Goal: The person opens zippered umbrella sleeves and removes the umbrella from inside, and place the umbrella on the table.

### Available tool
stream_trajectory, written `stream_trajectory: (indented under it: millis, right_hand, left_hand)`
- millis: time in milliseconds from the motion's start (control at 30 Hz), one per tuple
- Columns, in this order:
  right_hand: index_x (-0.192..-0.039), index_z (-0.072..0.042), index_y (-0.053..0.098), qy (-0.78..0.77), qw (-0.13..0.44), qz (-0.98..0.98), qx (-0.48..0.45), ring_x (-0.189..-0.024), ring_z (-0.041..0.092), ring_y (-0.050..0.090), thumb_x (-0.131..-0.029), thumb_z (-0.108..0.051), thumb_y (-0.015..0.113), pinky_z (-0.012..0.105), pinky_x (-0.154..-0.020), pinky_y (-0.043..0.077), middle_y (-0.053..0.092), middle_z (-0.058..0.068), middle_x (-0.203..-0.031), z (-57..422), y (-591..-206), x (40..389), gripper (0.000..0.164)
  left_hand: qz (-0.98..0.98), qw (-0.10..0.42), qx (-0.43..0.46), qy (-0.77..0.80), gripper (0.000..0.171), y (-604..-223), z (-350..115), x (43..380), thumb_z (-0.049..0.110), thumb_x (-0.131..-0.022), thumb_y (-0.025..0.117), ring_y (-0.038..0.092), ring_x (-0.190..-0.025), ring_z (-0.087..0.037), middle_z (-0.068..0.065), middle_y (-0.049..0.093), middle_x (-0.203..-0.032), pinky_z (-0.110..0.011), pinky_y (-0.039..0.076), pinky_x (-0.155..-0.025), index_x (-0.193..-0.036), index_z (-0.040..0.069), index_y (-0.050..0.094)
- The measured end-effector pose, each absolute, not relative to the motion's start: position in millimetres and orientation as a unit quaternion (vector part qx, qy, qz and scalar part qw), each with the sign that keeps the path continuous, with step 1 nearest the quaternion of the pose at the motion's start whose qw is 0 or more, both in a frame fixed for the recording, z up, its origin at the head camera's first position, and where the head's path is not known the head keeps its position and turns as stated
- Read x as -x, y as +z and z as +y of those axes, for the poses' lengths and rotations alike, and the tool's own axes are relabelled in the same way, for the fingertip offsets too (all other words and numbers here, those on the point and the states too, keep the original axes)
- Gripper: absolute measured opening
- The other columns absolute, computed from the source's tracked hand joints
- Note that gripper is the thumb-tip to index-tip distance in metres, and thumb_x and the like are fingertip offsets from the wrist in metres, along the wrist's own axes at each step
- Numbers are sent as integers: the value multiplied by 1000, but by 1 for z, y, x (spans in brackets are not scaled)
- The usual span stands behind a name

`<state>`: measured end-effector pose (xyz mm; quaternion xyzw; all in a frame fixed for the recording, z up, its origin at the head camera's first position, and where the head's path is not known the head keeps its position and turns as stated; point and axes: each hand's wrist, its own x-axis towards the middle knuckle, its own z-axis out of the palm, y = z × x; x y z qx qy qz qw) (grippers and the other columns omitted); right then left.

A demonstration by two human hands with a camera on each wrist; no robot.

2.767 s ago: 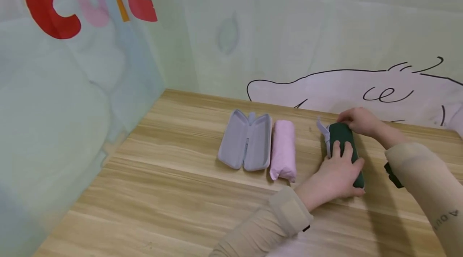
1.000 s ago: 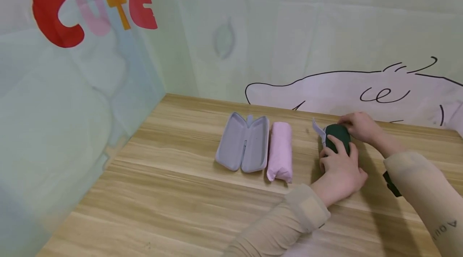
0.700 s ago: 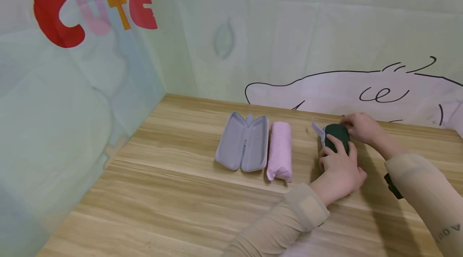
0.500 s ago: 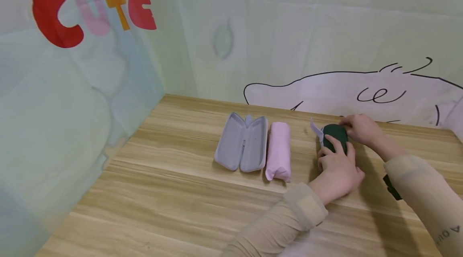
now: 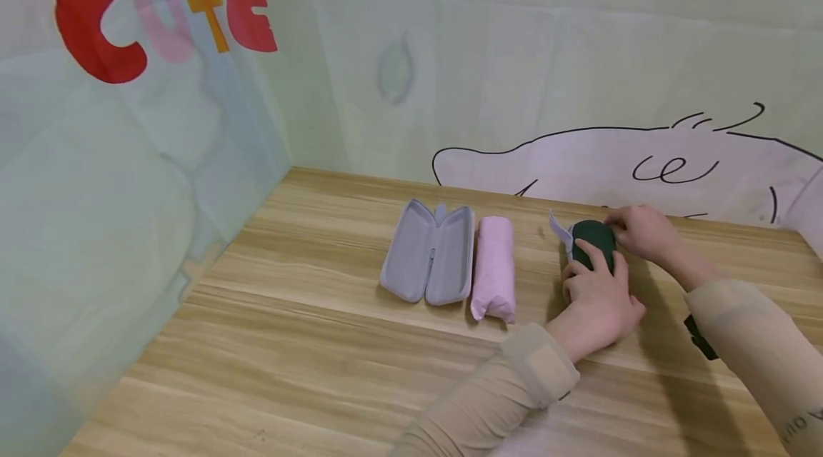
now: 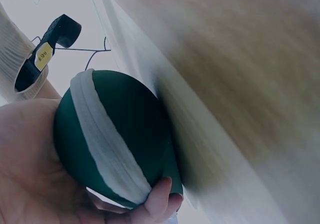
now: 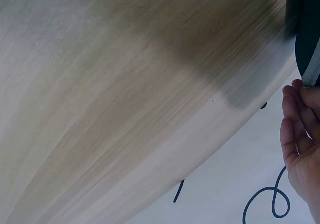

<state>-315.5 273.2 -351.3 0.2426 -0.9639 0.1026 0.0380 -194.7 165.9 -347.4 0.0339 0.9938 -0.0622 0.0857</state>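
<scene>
A dark green zip-up hard case [image 5: 594, 243], like a glasses case, sits at the table's right side. A pale zipper band runs round it, and a grey strap [image 5: 560, 228] sticks up at its far left end. My left hand [image 5: 599, 300] grips the near part, fingers over the top; in the left wrist view the case [image 6: 132, 119] lies against the palm, with fingertips curled on its edge. At the far end my right hand [image 5: 646, 232] pinches the zipper's end with thumb and fingers. Whether a zipper pull is between those fingertips is hidden.
Left of the green case lie a pink wrapped roll [image 5: 494, 268] and, beside it, an unfolded grey hard case [image 5: 429, 253] with its hollow halves facing up. The wooden table [image 5: 308, 371] meets printed cloth walls [image 5: 347, 50] at the left and back.
Since the earliest frame, my left hand has shifted from lying spread over the green case to wrapping its near end. My right hand stays at the far end. The other things rest in place.
</scene>
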Motion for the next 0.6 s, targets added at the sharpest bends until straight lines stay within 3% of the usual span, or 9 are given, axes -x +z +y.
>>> stream_trajectory:
  millis: [600]
  right_hand:
    - [-96, 8, 70, 96, 47, -964, -244, -72, 28, 62, -86, 0, 53, 51, -72, 52, 70, 26, -92, 277, -354, 312, 22]
  left_hand:
    - [993, 86, -34, -73, 66, -348, 166, 196, 72, -90, 33, 52, -102, -24, -5, 13, -158, -31, 40, -50, -148, 48, 14]
